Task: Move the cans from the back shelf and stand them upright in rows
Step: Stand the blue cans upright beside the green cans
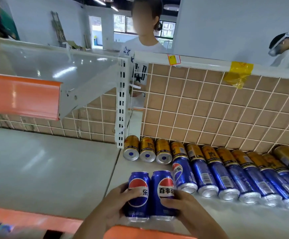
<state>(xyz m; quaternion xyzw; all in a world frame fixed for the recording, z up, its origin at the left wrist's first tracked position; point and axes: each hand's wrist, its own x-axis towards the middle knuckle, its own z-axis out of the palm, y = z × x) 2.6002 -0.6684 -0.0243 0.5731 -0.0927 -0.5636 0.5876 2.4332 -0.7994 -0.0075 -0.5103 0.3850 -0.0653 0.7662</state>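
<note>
Left can (138,181) in left hand (113,203), right can (161,180) in right hand (180,205)

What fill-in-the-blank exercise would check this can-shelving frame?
1. The left hand and right hand together grip ____ upright Pepsi cans.
2. The Red Bull cans along the wire grid lie on their ____.
3. The lying Pepsi cans are coloured ____.
Missing words: two; sides; blue.
</note>
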